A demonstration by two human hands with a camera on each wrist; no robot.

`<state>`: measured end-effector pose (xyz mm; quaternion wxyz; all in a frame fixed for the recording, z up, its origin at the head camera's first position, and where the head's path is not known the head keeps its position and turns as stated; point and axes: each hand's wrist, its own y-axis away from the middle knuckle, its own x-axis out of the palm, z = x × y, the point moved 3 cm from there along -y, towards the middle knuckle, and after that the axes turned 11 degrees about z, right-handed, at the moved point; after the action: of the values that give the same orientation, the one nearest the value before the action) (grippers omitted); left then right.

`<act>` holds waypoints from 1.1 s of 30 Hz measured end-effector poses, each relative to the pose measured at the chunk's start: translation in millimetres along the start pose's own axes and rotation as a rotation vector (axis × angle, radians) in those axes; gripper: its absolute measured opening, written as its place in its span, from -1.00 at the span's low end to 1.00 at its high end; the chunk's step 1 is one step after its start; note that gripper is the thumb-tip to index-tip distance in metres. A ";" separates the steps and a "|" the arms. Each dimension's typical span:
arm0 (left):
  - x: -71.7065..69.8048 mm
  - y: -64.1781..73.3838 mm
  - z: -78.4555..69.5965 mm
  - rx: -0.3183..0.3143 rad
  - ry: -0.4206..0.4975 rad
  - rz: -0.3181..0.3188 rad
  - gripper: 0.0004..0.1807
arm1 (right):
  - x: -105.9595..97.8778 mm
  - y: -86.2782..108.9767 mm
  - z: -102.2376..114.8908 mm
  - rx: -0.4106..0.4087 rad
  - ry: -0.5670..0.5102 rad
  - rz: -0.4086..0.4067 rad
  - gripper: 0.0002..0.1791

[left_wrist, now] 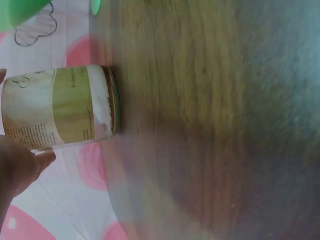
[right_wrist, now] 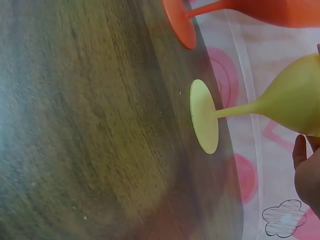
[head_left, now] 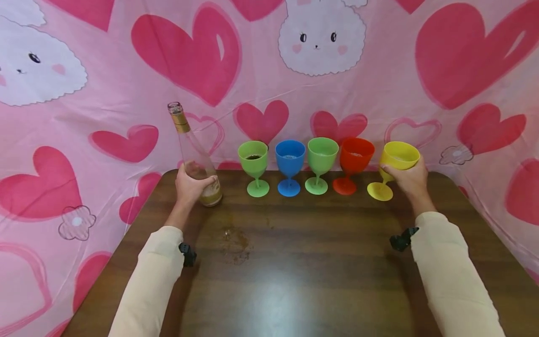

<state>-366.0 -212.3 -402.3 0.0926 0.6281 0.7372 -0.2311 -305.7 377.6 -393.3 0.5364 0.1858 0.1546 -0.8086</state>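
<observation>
At the back left of the table, my left hand (head_left: 189, 187) grips a clear glass wine bottle (head_left: 194, 150) round its lower body. Its neck leans left in the head view, and a little cloudy liquid shows inside. The left wrist view shows the bottle's paper label (left_wrist: 72, 105) and its base close to the tabletop. On the far right, my right hand (head_left: 411, 181) holds a yellow plastic goblet (head_left: 397, 158) by the bowl. The goblet's round foot (right_wrist: 204, 117) is by the table's back edge. Part of this hand is hidden behind the bowl.
Between the hands stands a row of goblets: green (head_left: 253, 161) with dark liquid, blue (head_left: 289, 161), another green (head_left: 322, 154) and red (head_left: 355, 157). A wet patch (head_left: 236, 243) marks the wooden table (head_left: 316, 262). A pink heart-patterned cloth (head_left: 248, 70) hangs behind.
</observation>
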 end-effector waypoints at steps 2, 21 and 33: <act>-2.1 -0.7 1.4 -0.009 0.011 0.016 -0.14 | -0.8 -0.3 0.6 -0.001 0.000 -0.010 0.04; -11.8 -12.1 12.1 -0.012 0.084 0.312 0.26 | -5.6 -6.7 -4.4 -0.041 -0.075 0.053 -0.02; -30.5 36.0 -23.3 0.174 0.079 -0.194 -0.10 | -20.1 37.9 -14.5 -0.088 -0.703 -0.266 -0.10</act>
<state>-321.7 -224.8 -377.0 -0.0142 0.5681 0.7748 -0.2769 -261.5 386.1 -398.7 0.4546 -0.1479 0.0187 -0.8781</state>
